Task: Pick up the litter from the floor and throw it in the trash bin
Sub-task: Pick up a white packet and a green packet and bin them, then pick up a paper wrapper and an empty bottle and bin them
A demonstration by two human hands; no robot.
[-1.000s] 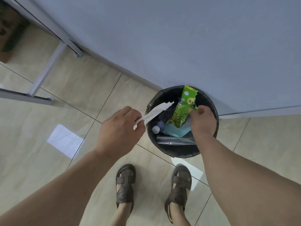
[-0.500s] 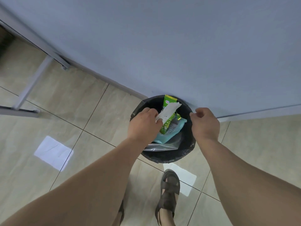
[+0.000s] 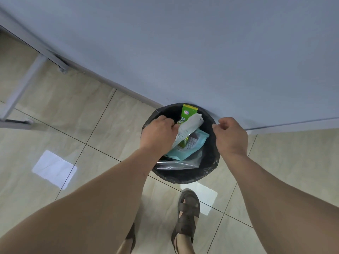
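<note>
one black trash bin (image 3: 185,177) against the far wall. two hands above it: left hand (image 3: 158,133) pinches one white paper strip (image 3: 189,127) over the bin opening; right hand (image 3: 231,136) at the right rim, fingers curled, holding nothing. inside: one green wrapper (image 3: 188,112), one teal pouch (image 3: 190,146), one clear bag (image 3: 178,164), all partly hidden. two sandals, the left one cut off.

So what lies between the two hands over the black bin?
Head view: a white paper strip, held by the left hand, crossing a green wrapper.
</note>
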